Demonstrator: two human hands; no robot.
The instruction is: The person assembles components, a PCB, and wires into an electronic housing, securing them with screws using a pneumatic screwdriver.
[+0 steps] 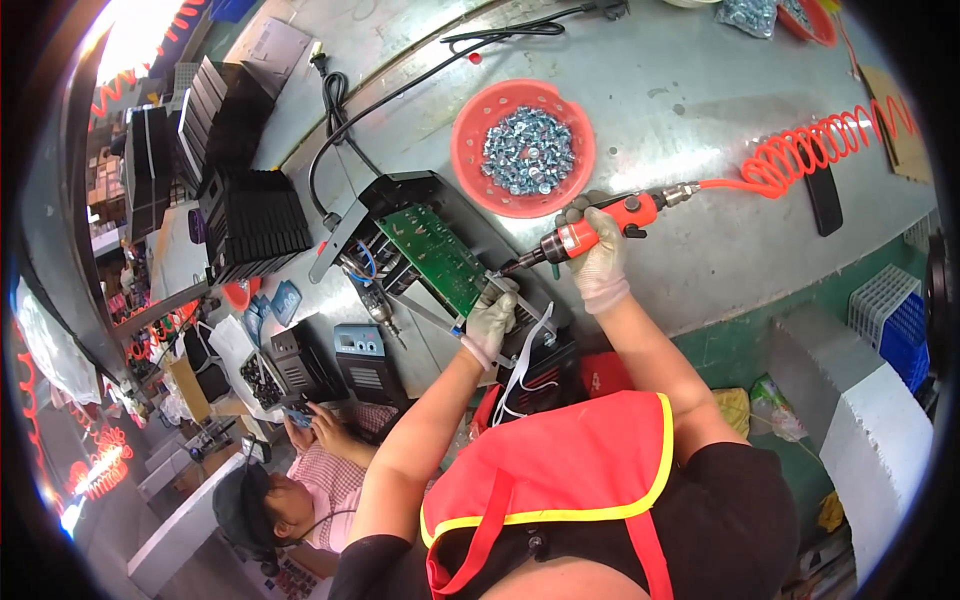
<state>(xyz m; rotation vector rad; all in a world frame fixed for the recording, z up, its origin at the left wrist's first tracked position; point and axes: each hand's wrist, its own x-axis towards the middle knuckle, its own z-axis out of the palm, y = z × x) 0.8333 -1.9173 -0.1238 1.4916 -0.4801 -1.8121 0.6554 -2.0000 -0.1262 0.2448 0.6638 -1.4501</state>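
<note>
A metal chassis (412, 183) lies on the bench in front of me, with a green circuit board (437, 257) fixed inside it. My right hand (600, 262), in a pale glove, is wrapped round a red air screwdriver (632, 213). The driver points left, and its bit meets the board's near right corner. Right beside that tip is my gloved left hand (491, 318), fingers bent together at the board's edge; what they pinch is hidden. White wires (520, 365) hang off the chassis on my side. Just beyond it stands a red bowl (467, 150) of screws (528, 150).
A coiled red air hose (800, 160) runs right from the driver, over a dark flat object (824, 200). Another driver (378, 308) hangs left of the chassis. Black housings (255, 225) stack at left. A co-worker (300, 490) handles a part at lower left. A black cable (400, 95) crosses the bench.
</note>
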